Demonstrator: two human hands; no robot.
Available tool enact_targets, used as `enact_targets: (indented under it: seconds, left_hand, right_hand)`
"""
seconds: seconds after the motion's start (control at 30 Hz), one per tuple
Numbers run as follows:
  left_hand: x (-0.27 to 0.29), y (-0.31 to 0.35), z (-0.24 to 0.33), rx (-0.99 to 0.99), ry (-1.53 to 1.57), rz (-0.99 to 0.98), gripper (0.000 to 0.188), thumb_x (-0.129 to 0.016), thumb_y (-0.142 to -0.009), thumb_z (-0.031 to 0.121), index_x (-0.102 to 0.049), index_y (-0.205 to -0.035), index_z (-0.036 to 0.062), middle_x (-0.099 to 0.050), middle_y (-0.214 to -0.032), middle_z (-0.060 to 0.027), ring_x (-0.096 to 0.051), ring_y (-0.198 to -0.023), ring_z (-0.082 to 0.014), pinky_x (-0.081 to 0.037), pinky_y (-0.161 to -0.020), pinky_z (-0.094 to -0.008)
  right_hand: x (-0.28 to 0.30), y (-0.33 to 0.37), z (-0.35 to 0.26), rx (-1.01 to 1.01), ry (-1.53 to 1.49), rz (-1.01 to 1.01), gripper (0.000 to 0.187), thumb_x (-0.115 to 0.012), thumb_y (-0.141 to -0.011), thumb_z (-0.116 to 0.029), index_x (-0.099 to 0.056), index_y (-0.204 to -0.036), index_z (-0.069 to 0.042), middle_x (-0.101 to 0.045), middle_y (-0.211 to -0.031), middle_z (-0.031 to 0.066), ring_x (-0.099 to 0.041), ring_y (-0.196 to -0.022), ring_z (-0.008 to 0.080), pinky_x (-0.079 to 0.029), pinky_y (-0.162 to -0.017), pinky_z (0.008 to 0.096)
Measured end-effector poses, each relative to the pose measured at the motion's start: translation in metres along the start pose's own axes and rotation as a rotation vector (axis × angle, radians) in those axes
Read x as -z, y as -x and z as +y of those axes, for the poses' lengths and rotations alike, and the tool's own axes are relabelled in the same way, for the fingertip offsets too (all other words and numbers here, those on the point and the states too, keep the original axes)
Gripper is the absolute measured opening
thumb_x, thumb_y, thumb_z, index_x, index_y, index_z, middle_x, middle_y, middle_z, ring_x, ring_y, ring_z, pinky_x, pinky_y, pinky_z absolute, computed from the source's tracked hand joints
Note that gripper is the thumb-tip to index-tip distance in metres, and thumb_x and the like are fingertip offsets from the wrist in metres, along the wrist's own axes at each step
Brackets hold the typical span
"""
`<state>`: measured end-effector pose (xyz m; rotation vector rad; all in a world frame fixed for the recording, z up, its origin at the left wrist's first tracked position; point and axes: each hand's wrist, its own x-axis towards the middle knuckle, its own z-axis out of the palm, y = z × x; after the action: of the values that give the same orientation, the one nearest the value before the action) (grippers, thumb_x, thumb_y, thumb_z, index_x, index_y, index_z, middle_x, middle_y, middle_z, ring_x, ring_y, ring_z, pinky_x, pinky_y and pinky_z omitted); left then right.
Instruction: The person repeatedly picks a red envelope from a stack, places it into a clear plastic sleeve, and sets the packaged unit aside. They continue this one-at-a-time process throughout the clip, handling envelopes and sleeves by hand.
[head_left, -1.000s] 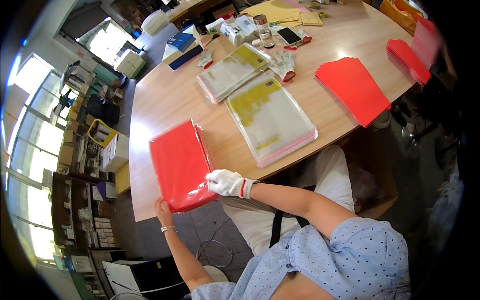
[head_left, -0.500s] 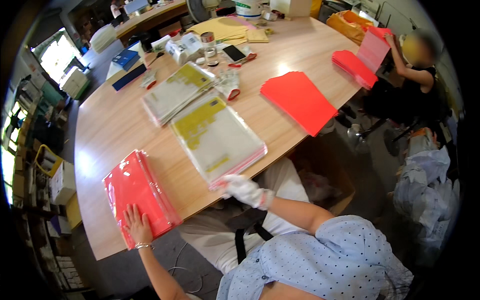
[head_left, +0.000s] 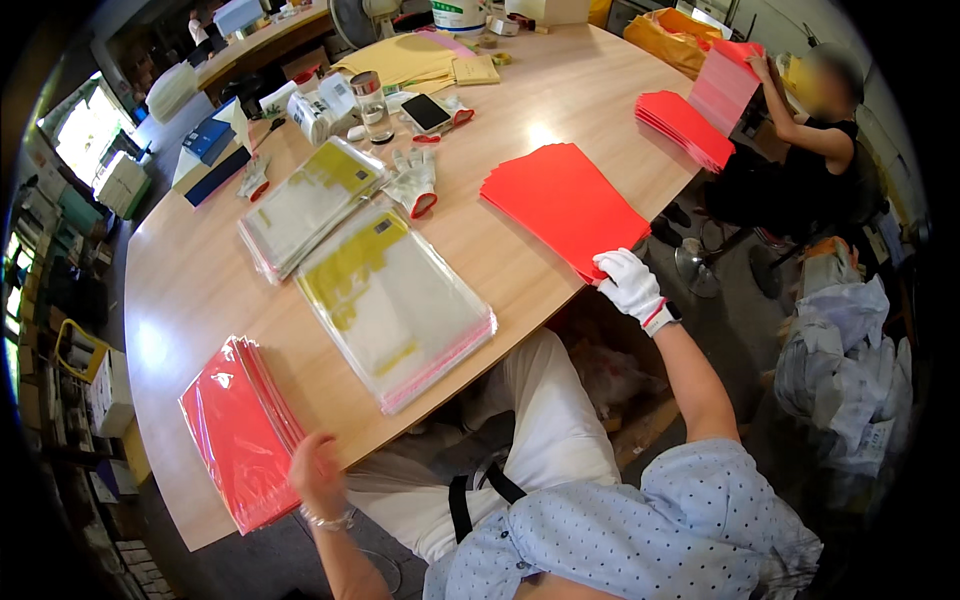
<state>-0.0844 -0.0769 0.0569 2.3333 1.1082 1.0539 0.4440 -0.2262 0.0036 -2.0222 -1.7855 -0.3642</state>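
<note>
My right hand, in a white knitted glove, has its fingers curled over the near corner of a fanned stack of red sheets. It pinches the corner there; how many sheets are in its grip is hidden. My left hand, bare with a bracelet at the wrist, hovers by the right edge of a pile of red sheets in clear plastic sleeves. Its fingers are smeared by motion. Between my hands lies a stack of clear plastic bags with yellow-green print, and a second bag stack lies behind it.
Farther back on the table are white gloves, a phone, a glass jar, blue boxes and yellow sheets. Across at the right, a co-worker handles red sheets. Grey bags stand on the floor.
My right hand has moved from the front of the clear bags rightward to the red sheets' near corner. My left hand has lifted off the sleeved pile and shifted right.
</note>
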Motion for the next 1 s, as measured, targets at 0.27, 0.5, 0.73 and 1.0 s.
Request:
enact_targets:
  seconds: [0.27, 0.5, 0.73, 1.0]
  left_hand:
    - [-0.159, -0.055, 0.013, -0.086, -0.377, -0.309, 0.032, -0.055, -0.080, 0.008, -0.059, -0.112, 0.0037, -0.058, -0.110, -0.0174, -0.056, -0.099, -0.0316, -0.047, -0.081, -0.0351]
    - [-0.195, -0.081, -0.013, -0.061, -0.718, -0.796, 0.023, -0.052, -0.083, 0.017, -0.057, -0.103, 0.0050, -0.054, -0.104, -0.0138, -0.055, -0.096, -0.0272, -0.045, -0.086, -0.0379]
    - [-0.181, -0.076, -0.017, -0.056, -0.623, -0.645, 0.018, -0.054, -0.082, 0.018, -0.059, -0.094, 0.0043, -0.056, -0.096, -0.0156, -0.058, -0.095, -0.0281, -0.049, -0.080, -0.0374]
    - [-0.158, -0.087, -0.010, 0.047, -0.486, -0.465, 0.013, -0.054, -0.082, 0.014, -0.060, -0.090, 0.0061, -0.060, -0.096, -0.0123, -0.060, -0.090, -0.0275, -0.050, -0.076, -0.0370]
  right_hand:
    - [0.041, -0.001, -0.035, 0.096, 0.065, 0.013, 0.012, -0.065, -0.073, -0.018, -0.054, -0.073, -0.012, -0.051, -0.069, 0.0064, -0.053, -0.069, 0.0255, -0.046, -0.062, 0.0367]
    - [-0.018, 0.100, -0.025, -0.734, -0.656, 0.579, 0.014, -0.061, -0.082, -0.010, -0.056, -0.094, -0.005, -0.059, -0.104, 0.0095, -0.059, -0.092, 0.0226, -0.046, -0.079, 0.0296]
    - [-0.012, 0.064, 0.004, -1.175, -1.517, 0.239, 0.020, -0.053, -0.089, -0.032, -0.051, -0.087, -0.012, -0.049, -0.062, -0.0003, -0.039, -0.042, 0.0109, -0.031, -0.039, 0.0249]
    - [0.063, 0.087, -0.102, -0.800, -1.627, 0.204, 0.041, -0.047, -0.086, -0.012, -0.044, -0.125, 0.000, -0.060, -0.102, 0.0065, -0.060, -0.079, 0.0128, -0.050, -0.066, 0.0257]
